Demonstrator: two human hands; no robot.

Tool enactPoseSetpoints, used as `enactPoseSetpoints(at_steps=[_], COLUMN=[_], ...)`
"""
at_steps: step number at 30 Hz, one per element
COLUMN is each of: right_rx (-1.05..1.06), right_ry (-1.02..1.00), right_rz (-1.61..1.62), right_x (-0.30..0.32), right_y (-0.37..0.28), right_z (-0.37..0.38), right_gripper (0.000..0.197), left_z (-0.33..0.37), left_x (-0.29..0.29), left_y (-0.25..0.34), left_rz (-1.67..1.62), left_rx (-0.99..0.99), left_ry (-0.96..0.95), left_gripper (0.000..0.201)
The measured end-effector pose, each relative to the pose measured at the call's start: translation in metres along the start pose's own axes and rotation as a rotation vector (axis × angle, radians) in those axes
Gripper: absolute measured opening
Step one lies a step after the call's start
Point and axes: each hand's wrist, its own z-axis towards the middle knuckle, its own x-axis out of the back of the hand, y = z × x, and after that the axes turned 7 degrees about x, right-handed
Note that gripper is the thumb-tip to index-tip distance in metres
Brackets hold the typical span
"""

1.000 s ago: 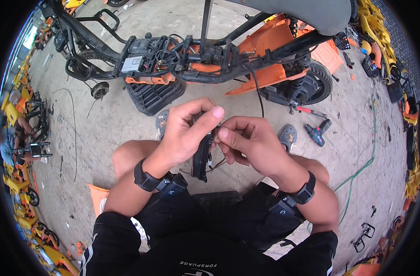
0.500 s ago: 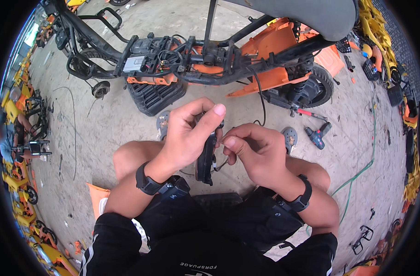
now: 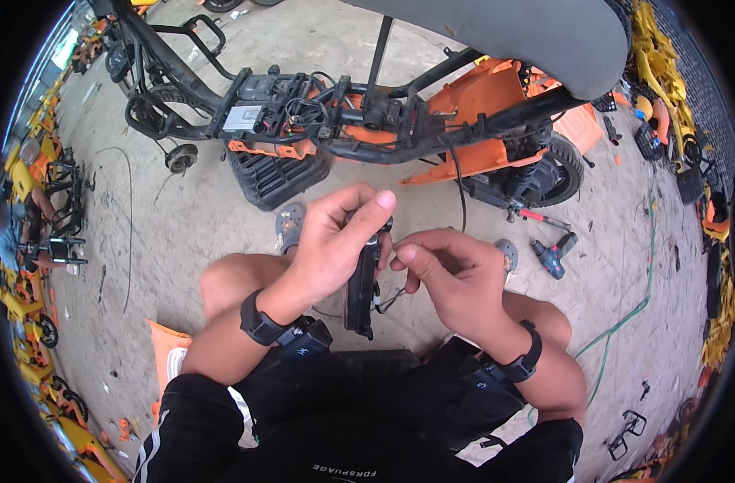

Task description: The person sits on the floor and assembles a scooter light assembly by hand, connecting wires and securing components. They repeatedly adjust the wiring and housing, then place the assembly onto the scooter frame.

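My left hand (image 3: 335, 245) is wrapped round a long, narrow black part (image 3: 360, 294), held upright between my knees. Its kind I cannot make out. A thin dark cable (image 3: 391, 300) loops out from its right side, below my right hand. Just right of the part, my right hand (image 3: 456, 274) pinches thumb against forefinger close to my left fingertips. Whatever sits in that pinch is too small or hidden to name. Beyond both hands stands a stripped scooter frame (image 3: 367, 145) with orange panels and exposed wiring.
A black crate (image 3: 275, 181) supports the frame. On the concrete floor to the right lie a cordless drill (image 3: 554, 253), a red-handled tool (image 3: 544, 218) and a green hose (image 3: 625, 318). Yellow scooter parts line both sides. Another person's arm (image 3: 41, 209) shows at far left.
The whole view has shifted slightly, so the scooter frame sits a little lower. My hands keep nearly the same hold, with the right thumb and forefinger still pinched beside the black part.
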Motion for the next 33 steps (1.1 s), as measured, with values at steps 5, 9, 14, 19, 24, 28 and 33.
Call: enactPoseSetpoints(at_steps=[5, 9, 14, 19, 24, 28, 33], right_rx=[0.245, 0.488, 0.566, 0.555, 0.439, 0.429, 0.213], right_ry=[-0.025, 0.003, -0.038, -0.047, -0.04, -0.026, -0.047], right_rz=[-0.381, -0.479, -0.587, -0.614, -0.571, -0.53, -0.387], right_x=[0.003, 0.002, 0.002, 0.001, -0.001, -0.003, -0.002], right_y=[-0.001, 0.005, 0.008, 0.007, 0.006, 0.008, 0.008], right_z=[-0.001, 0.003, 0.006, 0.005, 0.003, 0.003, 0.001], right_gripper=[0.009, 0.012, 0.011, 0.01, 0.009, 0.008, 0.008], left_z=[0.003, 0.003, 0.004, 0.004, 0.003, 0.002, -0.002], left_x=[-0.003, -0.005, -0.004, -0.004, -0.005, -0.008, -0.009], left_y=[0.001, -0.001, -0.002, -0.002, -0.003, -0.003, 0.002], left_rz=[-0.065, -0.137, -0.222, -0.221, -0.199, -0.171, -0.16], left_rx=[0.079, 0.162, 0.213, 0.208, 0.208, 0.215, 0.248], left_ry=[0.015, 0.025, 0.068, 0.071, 0.095, 0.102, 0.086], left_gripper=[0.036, 0.04, 0.041, 0.041, 0.042, 0.041, 0.042])
